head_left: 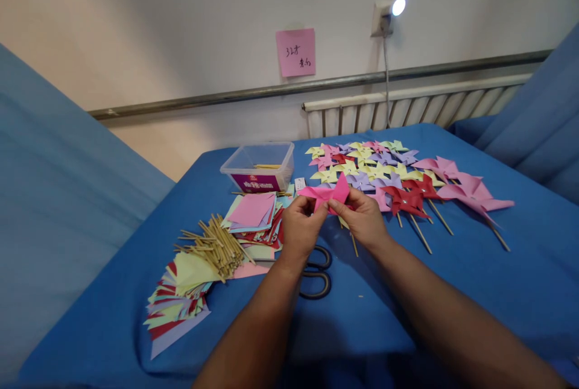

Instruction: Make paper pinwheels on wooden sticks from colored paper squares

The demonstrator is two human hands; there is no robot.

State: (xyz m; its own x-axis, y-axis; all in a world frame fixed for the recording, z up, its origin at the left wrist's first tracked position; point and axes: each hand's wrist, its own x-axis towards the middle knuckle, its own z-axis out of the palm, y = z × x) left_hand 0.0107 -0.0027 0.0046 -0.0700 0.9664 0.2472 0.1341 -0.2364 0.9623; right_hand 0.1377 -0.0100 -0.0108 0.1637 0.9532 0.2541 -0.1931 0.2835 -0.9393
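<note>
As both hands [302, 225] [365, 220] pinch pink paper [322, 195], it stretches sideways, one tip [342, 186] pointing up.

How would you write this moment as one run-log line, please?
left hand: holds pink paper; right hand: holds it too; scissors: partly hidden; sticks: piled at left; pinwheels: laid out at right

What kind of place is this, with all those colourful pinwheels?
It looks like a small indoor craft spot, though I can't tell which building. Paper pinwheels lie on a blue-covered table with a heap of sticks, and a radiator is by the wall.
</note>
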